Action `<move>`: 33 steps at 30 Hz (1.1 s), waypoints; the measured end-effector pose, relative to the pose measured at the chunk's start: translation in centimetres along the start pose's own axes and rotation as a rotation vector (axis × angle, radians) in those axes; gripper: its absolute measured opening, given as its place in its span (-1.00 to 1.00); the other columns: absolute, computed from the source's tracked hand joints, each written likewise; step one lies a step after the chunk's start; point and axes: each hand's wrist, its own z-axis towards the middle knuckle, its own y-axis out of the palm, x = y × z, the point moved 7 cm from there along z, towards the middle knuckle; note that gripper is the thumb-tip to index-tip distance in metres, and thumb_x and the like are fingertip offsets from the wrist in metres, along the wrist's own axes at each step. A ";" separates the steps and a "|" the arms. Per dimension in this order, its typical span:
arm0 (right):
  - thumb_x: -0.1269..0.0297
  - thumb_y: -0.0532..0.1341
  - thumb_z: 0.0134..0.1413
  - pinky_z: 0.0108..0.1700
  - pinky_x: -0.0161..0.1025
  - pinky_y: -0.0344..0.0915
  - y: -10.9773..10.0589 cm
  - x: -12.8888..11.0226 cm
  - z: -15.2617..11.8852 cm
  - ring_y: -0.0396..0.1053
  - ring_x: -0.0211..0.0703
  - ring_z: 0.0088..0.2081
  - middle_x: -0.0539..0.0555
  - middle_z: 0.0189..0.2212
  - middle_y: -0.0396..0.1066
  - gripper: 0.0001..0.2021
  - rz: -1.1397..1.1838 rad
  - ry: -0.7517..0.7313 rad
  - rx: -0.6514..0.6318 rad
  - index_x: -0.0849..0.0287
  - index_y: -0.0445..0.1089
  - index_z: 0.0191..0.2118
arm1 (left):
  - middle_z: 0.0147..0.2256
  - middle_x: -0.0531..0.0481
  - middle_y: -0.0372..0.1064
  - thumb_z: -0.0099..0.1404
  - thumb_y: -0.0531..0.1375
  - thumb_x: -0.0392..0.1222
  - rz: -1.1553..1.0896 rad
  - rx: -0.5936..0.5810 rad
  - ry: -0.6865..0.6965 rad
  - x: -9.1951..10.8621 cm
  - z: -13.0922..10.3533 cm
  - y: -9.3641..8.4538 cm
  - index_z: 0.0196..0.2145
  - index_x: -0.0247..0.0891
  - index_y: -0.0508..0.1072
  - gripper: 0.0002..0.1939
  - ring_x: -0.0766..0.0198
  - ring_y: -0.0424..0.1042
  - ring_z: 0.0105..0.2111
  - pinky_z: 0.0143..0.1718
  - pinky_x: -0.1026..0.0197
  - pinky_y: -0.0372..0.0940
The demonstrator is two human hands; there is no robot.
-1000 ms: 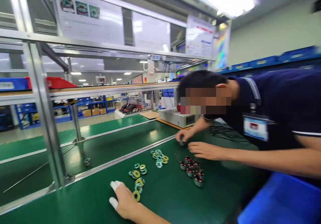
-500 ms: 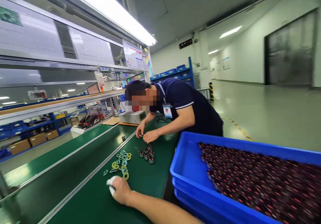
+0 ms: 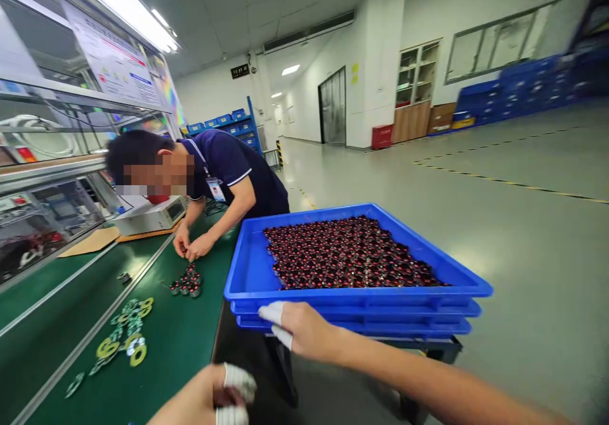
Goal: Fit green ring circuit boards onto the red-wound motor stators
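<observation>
My left hand [image 3: 221, 396] is at the bottom of the view, beside the green bench's edge. White covers sit on its fingertips; its fingers are curled but apart, with nothing clearly visible between them. My right hand [image 3: 304, 333] is at the near side of the stacked blue trays [image 3: 356, 295], its white-covered fingers apart and pointing left. Whether it touches the trays cannot be made out. The top tray holds rows of small dark and red parts [image 3: 342, 254]. On the bench [image 3: 166, 349] lie yellow rings and green pieces [image 3: 126, 333], left of my left hand.
Across the bench a person in a dark shirt [image 3: 228, 158] bends over, both hands together above a small cluster of round metal parts [image 3: 186, 282]. A grey box-shaped device [image 3: 147, 219] stands by the person. A dark-framed stand [image 3: 440, 349] is under the trays.
The view has turned right, bringing the whole top tray into sight. My right hand has gone from beside the rings to the trays' near side. My left hand has come into view.
</observation>
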 end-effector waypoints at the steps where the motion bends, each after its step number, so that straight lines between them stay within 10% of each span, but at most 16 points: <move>1: 0.42 0.06 0.05 -0.12 -0.23 0.32 -1.8 2.0 -0.4 0.41 -0.12 -0.15 0.19 -0.15 0.45 -0.65 -0.017 0.090 0.032 0.23 0.32 -0.02 | -0.30 0.01 0.39 0.18 0.21 -0.09 0.005 -0.010 0.009 -0.3 2.7 0.0 -0.28 -0.27 0.43 -0.79 0.24 0.38 -0.32 -0.25 0.17 0.32; 6: 0.52 0.05 0.00 -0.40 -0.38 0.27 -8.2 12.3 -1.3 0.37 -0.28 -0.49 0.00 -0.48 0.43 -0.71 -0.095 0.543 0.063 0.25 0.32 -0.12 | -0.42 -0.01 0.43 0.13 0.11 -0.18 0.204 0.264 0.061 -1.6 14.6 -2.5 -0.45 -0.30 0.43 -0.84 0.22 0.38 -0.36 -0.28 0.24 0.28; 13: 0.63 0.19 -0.24 -0.51 -0.40 0.09 -4.9 18.5 1.6 0.34 -0.25 -0.53 -0.06 -0.60 0.39 -0.75 -0.107 0.477 -0.214 0.13 0.42 -0.43 | -0.39 -0.05 0.44 0.01 0.09 -0.43 0.411 0.306 0.044 -2.8 24.8 -2.7 -0.47 -0.31 0.45 -0.83 0.20 0.38 -0.33 -0.22 0.19 0.26; 19: 0.56 0.22 -0.17 -0.50 -0.38 0.06 -3.4 20.6 1.7 0.33 -0.23 -0.54 -0.05 -0.62 0.38 -0.84 -0.114 0.484 -0.250 0.12 0.40 -0.52 | -0.32 -0.01 0.42 0.03 0.16 -0.46 0.455 0.146 0.169 -0.8 26.9 -0.2 -0.47 -0.26 0.43 -0.85 0.23 0.35 -0.24 -0.12 0.22 0.23; 24: 0.44 0.18 -0.03 -0.47 -0.38 0.10 -4.6 20.0 2.1 0.30 -0.27 -0.54 -0.07 -0.58 0.37 -0.91 -0.090 0.483 -0.192 0.12 0.39 -0.45 | -0.16 -0.08 0.37 0.10 0.13 -0.42 0.445 0.303 0.126 -1.2 26.9 -2.4 -0.19 -0.28 0.37 -0.72 0.19 0.32 -0.13 -0.01 0.13 0.20; 28: 0.39 0.20 -0.02 -0.39 -0.33 0.18 -4.0 18.6 2.7 0.34 -0.21 -0.44 0.00 -0.47 0.42 -0.96 -0.064 0.378 -0.225 0.15 0.40 -0.40 | -0.09 -0.14 0.30 0.02 0.20 -0.41 0.512 0.051 0.100 -2.9 27.5 -0.8 -0.24 -0.30 0.40 -0.71 0.13 0.28 -0.06 0.04 0.10 0.16; 33: 0.39 0.23 -0.05 -0.19 -0.24 0.24 -1.5 18.4 2.8 0.34 -0.08 -0.22 0.07 -0.33 0.44 -0.94 -0.089 0.247 -0.385 0.17 0.43 -0.38 | -0.09 -0.12 0.27 0.09 0.21 -0.33 0.548 0.025 0.150 -3.3 27.8 -0.3 -0.23 -0.27 0.42 -0.77 0.14 0.24 -0.04 0.05 0.12 0.15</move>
